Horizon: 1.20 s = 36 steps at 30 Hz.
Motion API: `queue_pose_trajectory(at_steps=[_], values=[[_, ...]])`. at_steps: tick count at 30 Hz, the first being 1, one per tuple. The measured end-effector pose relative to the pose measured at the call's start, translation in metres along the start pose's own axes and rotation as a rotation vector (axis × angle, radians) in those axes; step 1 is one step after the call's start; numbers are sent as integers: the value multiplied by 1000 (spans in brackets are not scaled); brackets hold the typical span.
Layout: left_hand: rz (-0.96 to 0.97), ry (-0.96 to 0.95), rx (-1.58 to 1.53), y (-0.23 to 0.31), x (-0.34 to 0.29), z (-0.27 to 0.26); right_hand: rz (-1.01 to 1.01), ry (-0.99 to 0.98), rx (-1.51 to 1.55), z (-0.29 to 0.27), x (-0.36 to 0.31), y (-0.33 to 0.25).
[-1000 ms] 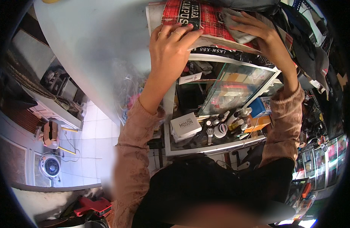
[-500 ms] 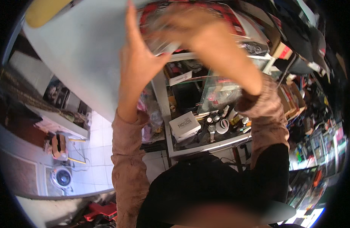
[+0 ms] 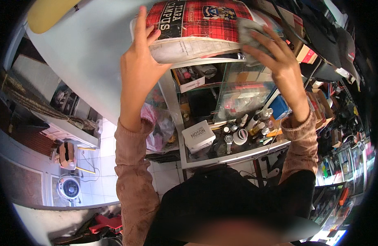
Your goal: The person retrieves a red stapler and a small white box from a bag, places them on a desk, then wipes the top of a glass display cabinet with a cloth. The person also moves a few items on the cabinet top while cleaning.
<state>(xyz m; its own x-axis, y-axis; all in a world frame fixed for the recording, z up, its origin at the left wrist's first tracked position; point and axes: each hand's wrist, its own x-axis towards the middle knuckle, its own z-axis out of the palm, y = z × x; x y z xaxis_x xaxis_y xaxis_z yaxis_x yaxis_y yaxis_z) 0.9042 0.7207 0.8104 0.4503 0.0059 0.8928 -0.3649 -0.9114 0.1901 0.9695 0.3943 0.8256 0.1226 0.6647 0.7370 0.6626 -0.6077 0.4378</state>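
Note:
A worn notebook [image 3: 217,30] with a red plaid cover and a crest lies at the top, its pale pages bowed along the near edge. My left hand [image 3: 142,61] grips its left end, index finger stretched up, other fingers bent over the cover and thumb below the pages. At the notebook's right end, my right hand [image 3: 279,57] is closed on a crumpled grey cloth [image 3: 250,39], which rests against the cover. The underside of the notebook is hidden.
Below stands a glass display case [image 3: 246,153] holding a white box [image 3: 198,137], a wristwatch [image 3: 229,142], a round white tin [image 3: 240,136] and several small bottles. Dark caps [image 3: 341,53] hang at the right. A white wall [image 3: 94,49] rises at the left.
My hands have moved apart. My right hand has swung right with the grey cloth, uncovering the notebook. My left hand has come down slightly onto the notebook's left end.

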Motion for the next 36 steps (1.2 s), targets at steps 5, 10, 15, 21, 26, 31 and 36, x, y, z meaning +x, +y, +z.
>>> queue_pose_trajectory(at_steps=[5,10,15,21,26,31,36], values=[[145,-139,-99,-16,13,-20,208,-45,-16,-9,-38,28],[460,-225,248,-45,56,-34,225,-21,113,-11,-43,41],[452,-168,194,-46,77,-18,308,31,298,-11,-38,49],[275,-240,192,-42,108,4,333,253,251,-16,-23,49],[-76,102,434,-54,94,-23,200,638,97,-35,3,32],[-629,-461,-221,-83,58,-55,45,523,330,-27,70,-6],[-634,-284,-541,-96,54,-18,-142,243,675,45,173,-63]])
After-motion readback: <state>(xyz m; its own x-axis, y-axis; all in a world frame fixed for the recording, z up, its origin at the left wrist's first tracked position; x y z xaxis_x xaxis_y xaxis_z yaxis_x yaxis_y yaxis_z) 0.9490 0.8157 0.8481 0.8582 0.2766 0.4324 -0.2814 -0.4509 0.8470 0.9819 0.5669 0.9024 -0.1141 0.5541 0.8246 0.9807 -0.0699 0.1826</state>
